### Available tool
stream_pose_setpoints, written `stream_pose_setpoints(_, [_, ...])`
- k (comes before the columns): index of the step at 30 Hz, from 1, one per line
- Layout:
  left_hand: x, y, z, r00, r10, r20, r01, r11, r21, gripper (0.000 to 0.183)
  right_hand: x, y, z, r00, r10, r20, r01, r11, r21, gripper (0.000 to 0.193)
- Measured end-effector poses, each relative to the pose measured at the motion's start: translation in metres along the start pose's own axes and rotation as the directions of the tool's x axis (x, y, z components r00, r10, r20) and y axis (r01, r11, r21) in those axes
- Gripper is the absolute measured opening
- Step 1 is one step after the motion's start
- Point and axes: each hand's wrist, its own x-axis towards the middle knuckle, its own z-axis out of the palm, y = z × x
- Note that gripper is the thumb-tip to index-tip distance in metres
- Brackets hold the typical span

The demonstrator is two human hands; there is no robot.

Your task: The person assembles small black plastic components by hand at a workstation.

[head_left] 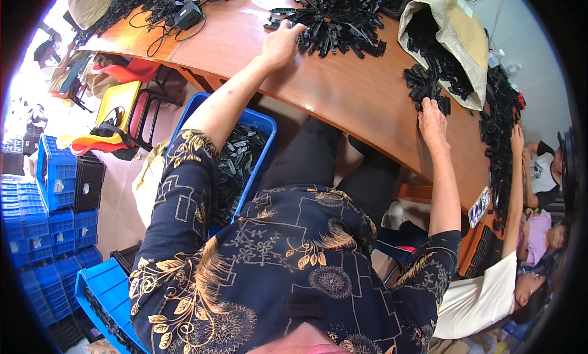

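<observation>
My left hand [282, 45] rests at the left edge of a loose pile of black plastic parts [343, 26] on the wooden table. Its thumb and fingers are apart and touch the outer pieces; I make out nothing held. Farther right, my right hand [432, 116] has its fingers closed on black plastic parts [427, 86] in a small heap. That heap lies before the mouth of a tipped pale woven sack [474, 50], from which more such parts spill. Which single piece the right fingers grip is too small to tell.
The brown table [361, 102] curves round in front of me. By my left leg stands a blue crate [269, 124] of dark parts. Cables with a black adapter [187, 15] lie at far left. Blue crates [52, 231] are stacked left. Another person's hand [517, 139] reaches in at right.
</observation>
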Motion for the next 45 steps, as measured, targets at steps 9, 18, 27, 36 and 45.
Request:
stream_pose_setpoints(9, [0.007, -0.028, -0.011, 0.966, 0.249, 0.076, -0.248, 0.969, -0.018, 0.030, -0.003, -0.030, -0.018, 0.946, 0.255, 0.201, -0.300, 0.451, 0.841, 0.040])
stream_pose_setpoints(18, [-0.085, 0.105, -0.051, 0.849, 0.049, 0.526, 0.507, 0.209, -0.836, 0.045, -0.043, -0.153, -0.028, 0.944, 0.069, 0.322, -0.206, -0.637, 0.742, 0.020])
stream_pose_setpoints(27, [-0.113, 0.132, -0.037, 0.943, 0.114, 0.313, 0.267, 0.305, -0.914, 0.041, -0.052, -0.189, -0.040, 0.963, 0.123, 0.239, -0.187, -0.333, 0.924, 0.029])
stream_pose_setpoints(36, [-0.129, 0.134, -0.042, 0.881, 0.103, 0.461, 0.412, 0.307, -0.858, 0.043, -0.061, -0.196, -0.032, 0.965, 0.116, 0.235, -0.216, -0.153, 0.964, 0.019])
stream_pose_setpoints(45, [-0.138, 0.135, -0.036, 0.865, -0.018, 0.501, 0.502, 0.055, -0.863, 0.032, -0.079, -0.199, -0.023, 0.977, 0.177, 0.122, -0.116, -0.047, 0.992, 0.048])
